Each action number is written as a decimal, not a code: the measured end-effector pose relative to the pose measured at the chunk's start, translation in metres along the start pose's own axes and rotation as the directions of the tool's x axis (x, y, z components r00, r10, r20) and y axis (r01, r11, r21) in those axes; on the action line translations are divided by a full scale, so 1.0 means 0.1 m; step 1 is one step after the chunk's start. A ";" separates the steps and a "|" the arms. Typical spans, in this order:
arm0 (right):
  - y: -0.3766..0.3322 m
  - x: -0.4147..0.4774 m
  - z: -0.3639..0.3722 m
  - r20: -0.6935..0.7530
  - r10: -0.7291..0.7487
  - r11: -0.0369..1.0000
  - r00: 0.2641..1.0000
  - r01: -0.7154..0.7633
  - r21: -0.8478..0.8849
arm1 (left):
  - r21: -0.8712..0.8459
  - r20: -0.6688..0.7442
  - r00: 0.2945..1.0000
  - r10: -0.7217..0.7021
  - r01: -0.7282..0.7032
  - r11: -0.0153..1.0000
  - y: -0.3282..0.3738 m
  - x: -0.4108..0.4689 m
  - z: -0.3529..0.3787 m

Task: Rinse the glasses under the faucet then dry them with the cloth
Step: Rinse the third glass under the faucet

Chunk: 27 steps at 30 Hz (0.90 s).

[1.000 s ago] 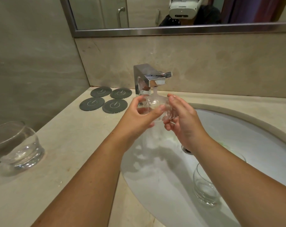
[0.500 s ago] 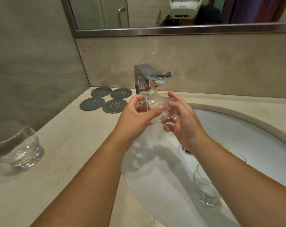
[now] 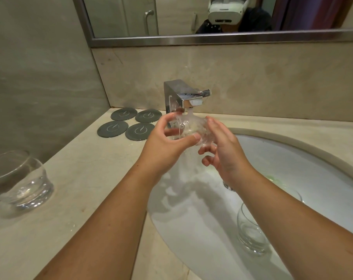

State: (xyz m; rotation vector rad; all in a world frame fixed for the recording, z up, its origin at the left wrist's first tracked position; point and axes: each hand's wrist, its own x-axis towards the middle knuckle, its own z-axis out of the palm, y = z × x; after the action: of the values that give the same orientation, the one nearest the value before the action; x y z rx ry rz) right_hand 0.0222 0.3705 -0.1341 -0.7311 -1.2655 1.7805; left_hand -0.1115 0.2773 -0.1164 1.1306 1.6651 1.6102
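Water runs from the square chrome faucet (image 3: 183,96) onto a clear glass (image 3: 188,128) held just under the spout. My left hand (image 3: 167,142) grips that glass from the left, thumb in front and fingers behind. My right hand (image 3: 222,146) touches its right side with the upper fingers while the lower fingers curl loosely below. A second clear glass (image 3: 250,233) lies in the white sink (image 3: 323,178), partly behind my right forearm. A third glass (image 3: 20,182) stands on the counter at the far left. No cloth is in view.
Several dark round coasters (image 3: 129,124) lie on the beige stone counter (image 3: 86,178) left of the faucet. A framed mirror (image 3: 191,39) runs along the wall above. The drain (image 3: 228,185) shows beside my right wrist.
The glass has turned a little in my hands under the stream. My right hand's lower fingers have loosened away from it. The other glasses have not moved.
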 end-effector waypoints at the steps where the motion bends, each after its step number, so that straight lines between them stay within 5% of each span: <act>1: -0.01 0.00 0.00 0.010 0.009 1.000 1.000 -0.009 0.008 | -0.013 -0.010 1.000 -0.015 0.015 1.000 -0.01 0.01 0.00; 9: -0.02 0.01 0.02 -0.017 -0.011 0.993 1.000 0.013 0.119 | -0.094 0.058 0.995 -0.078 0.084 0.992 -0.06 0.03 0.01; 15: -0.03 0.01 0.03 -0.065 0.040 0.995 0.997 -0.033 0.094 | 0.049 0.041 0.999 -0.017 0.015 0.999 0.00 -0.02 0.00; 20: 0.01 0.00 0.03 -0.031 0.248 0.968 0.968 -0.247 0.051 | 0.203 -0.023 0.999 0.031 -0.026 0.979 0.06 -0.06 0.03; 27: -0.03 0.03 -0.01 -0.035 0.315 0.937 0.948 -0.305 0.168 | 0.300 0.047 0.998 0.049 -0.061 0.952 0.06 -0.07 0.10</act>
State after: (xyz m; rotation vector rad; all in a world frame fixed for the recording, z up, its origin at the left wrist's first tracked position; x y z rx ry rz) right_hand 0.0225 0.3735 -0.1316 -0.9253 -0.9911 2.0693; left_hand -0.0985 0.2756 -0.1125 1.3588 1.9140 1.3865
